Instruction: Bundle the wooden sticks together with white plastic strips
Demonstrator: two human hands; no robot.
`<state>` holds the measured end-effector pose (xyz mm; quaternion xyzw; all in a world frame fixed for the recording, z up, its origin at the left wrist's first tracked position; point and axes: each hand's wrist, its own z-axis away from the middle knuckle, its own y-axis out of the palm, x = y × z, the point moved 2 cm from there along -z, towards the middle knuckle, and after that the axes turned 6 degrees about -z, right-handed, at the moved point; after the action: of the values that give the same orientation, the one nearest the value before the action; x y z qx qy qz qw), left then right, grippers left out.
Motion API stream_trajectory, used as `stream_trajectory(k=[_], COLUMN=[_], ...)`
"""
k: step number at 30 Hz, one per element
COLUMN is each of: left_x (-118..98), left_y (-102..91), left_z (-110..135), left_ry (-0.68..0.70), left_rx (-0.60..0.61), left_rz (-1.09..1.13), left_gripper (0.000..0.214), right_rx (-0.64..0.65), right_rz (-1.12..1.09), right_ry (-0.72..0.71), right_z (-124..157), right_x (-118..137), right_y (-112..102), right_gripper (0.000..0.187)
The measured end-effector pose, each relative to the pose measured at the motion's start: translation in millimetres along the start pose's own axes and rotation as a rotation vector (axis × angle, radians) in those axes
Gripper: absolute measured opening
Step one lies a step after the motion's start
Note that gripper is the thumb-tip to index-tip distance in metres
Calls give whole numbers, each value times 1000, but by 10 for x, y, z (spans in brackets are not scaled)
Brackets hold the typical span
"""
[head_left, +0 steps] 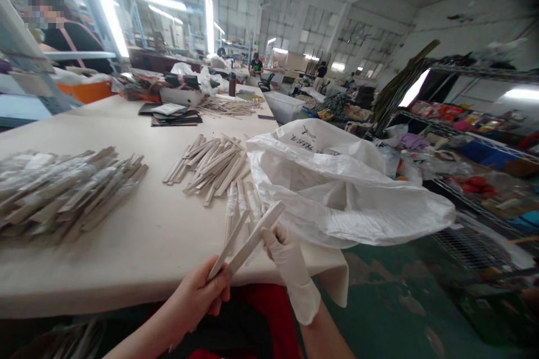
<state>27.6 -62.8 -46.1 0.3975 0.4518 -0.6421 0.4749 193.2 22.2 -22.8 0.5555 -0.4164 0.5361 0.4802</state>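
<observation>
Flat beige straps (pixel 256 235) are in my left hand (pixel 210 289), which is bare and closed round their near ends. A second, thinner strap (pixel 231 244) slants up beside the wider one, so the two spread apart. My right hand (pixel 288 263) wears a white glove, and its thumb and fingers are closed at the wide strap's upper edge. Just beyond the hands, film-wrapped straps (pixel 233 207) lie near the table edge. A loose heap of similar straps (pixel 214 165) is behind them.
A large white sack (pixel 349 190) with dark writing gapes at the table's right edge. Wrapped bundles (pixel 63 196) cover the left of the cream table (pixel 168 258). Dark flat pieces (pixel 174 118) lie farther back. Wire shelves (pixel 484 179) stand right; a person (pixel 71 33) is at far left.
</observation>
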Motion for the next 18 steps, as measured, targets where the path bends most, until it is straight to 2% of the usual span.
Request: stream_trajectory(k=[3,7,8,12,18], left_x=[-36,-89,-96,-92,-5], left_y=[-75,-90,-81,-57,-34], left_z=[11,25,31,60,26], left_ry=[38,96,97,71,53], left_rx=[-66,-36,-15,31,50], left_rz=[-10,-99,-140,-229,-144], left_gripper=[34,32,31,30,30], right_rx=[43,220,226,15,-55], right_rz=[168,117,80,-149,-381], right_ry=[-12,82,86,17,55], right_z=[103,236,236,97,-65], right_x=[35,53,68,155,25], right_y=[-75,-1,23,20,90], right_gripper=[39,46,47,37,28])
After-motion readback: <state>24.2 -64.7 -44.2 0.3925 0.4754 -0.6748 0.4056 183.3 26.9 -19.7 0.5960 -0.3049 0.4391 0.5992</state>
